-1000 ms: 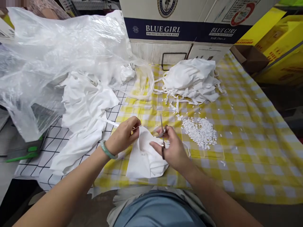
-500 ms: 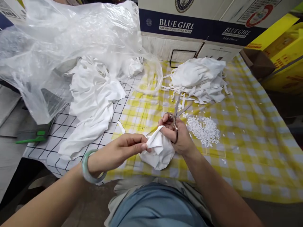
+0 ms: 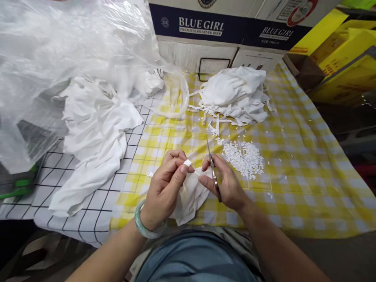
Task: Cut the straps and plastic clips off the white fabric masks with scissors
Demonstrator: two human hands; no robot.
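My left hand (image 3: 166, 184), a green bangle at its wrist, is closed in a pinch on a narrow white strap, whose end (image 3: 187, 162) pokes up over the thumb. From there the strap runs to a soft white cloth piece (image 3: 188, 201) hanging below and between my hands at the table's front. A pair of metal scissors (image 3: 213, 172) is in my right hand (image 3: 227, 184), blades pointing away from me. The right fingertips are at the cloth's upper edge; whether they grip it I cannot tell. To their right lies a heap of small white clippings (image 3: 245, 158).
Behind the clippings sits a pile of white cloth pieces with straps (image 3: 235, 92). A larger white cloth bundle (image 3: 94, 125) spills from a clear plastic bag (image 3: 82, 43) on the left. Blue Girl cartons (image 3: 199, 25) stand along the back of the checked tablecloth (image 3: 293, 196).
My left hand has turned upward and now pinches the strap end instead of the cloth's folded edge. The scissors have tilted nearly upright and their blades look closer together. The view has shifted.
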